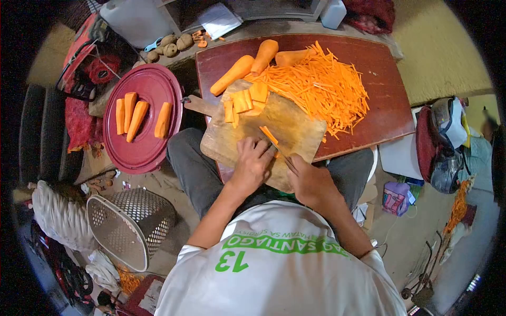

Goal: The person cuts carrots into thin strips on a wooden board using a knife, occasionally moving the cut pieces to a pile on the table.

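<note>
My right hand [312, 183] is wrapped round the handle of a knife [288, 159], its blade angled down to the wooden cutting board [303, 134]. Close beside the blade, my left hand [252, 164] has its fingers curled down on the board, pressing a piece of carrot that they mostly hide. Thin carrot sticks [269, 135] lie just past the fingertips. Flat carrot slices [243, 101] rest near the board's handle. A large heap of carrot strips [321, 87] spreads against the board's far right edge, and several whole peeled carrots [233, 75] lie behind the board.
The board lies on a dark red table [382, 89] over my knees. To the left, several carrots [138, 120] sit on a round red lid [118, 152]. A plastic basket [118, 226] leans on the floor. Potatoes [169, 49] and a white container [132, 21] stand farther back.
</note>
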`<state>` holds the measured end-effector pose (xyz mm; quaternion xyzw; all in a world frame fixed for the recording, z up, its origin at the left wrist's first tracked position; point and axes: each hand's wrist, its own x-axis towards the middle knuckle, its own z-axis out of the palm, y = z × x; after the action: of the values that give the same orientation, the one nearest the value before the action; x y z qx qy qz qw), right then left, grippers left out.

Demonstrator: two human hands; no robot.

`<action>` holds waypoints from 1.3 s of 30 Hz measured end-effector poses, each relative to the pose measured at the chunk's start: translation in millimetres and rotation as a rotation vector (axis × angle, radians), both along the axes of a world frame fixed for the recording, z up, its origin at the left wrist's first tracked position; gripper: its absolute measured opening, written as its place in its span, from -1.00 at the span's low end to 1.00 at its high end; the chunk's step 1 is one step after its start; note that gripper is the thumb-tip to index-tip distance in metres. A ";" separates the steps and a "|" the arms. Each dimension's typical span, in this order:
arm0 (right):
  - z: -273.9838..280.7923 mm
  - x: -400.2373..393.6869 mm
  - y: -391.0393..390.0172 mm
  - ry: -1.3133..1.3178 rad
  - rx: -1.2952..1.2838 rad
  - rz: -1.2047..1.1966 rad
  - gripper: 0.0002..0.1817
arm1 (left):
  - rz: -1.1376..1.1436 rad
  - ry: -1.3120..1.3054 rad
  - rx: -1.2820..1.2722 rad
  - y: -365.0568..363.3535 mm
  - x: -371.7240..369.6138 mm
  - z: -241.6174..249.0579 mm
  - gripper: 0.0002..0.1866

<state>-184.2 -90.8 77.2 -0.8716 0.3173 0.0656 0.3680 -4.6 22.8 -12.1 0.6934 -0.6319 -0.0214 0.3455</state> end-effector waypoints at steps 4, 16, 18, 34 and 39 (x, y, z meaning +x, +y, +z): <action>1.8 8.2 -6.4 -0.085 -0.049 0.058 -0.77 | 0.013 0.012 0.033 1.4 0.9 8.0 -0.53; -2.2 6.1 -0.9 -0.141 -0.081 0.081 -0.75 | 0.005 0.053 -0.023 4.3 3.6 8.5 -0.50; 11.6 -1.1 -0.1 -0.068 -0.084 0.090 -0.75 | 0.014 0.072 -0.001 6.2 2.6 9.5 -0.48; 21.8 -11.9 3.4 0.010 -0.049 0.097 -0.79 | 0.083 0.105 -0.087 7.9 1.2 -1.0 -0.54; -5.7 0.0 2.9 -0.124 -0.075 0.100 -0.78 | 0.114 0.119 -0.126 4.3 0.1 -6.0 -0.60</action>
<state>-184.2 -87.9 71.6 -0.9019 0.2524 0.0178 0.3502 -4.5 27.2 -18.1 0.7028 -0.5697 -0.0029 0.4261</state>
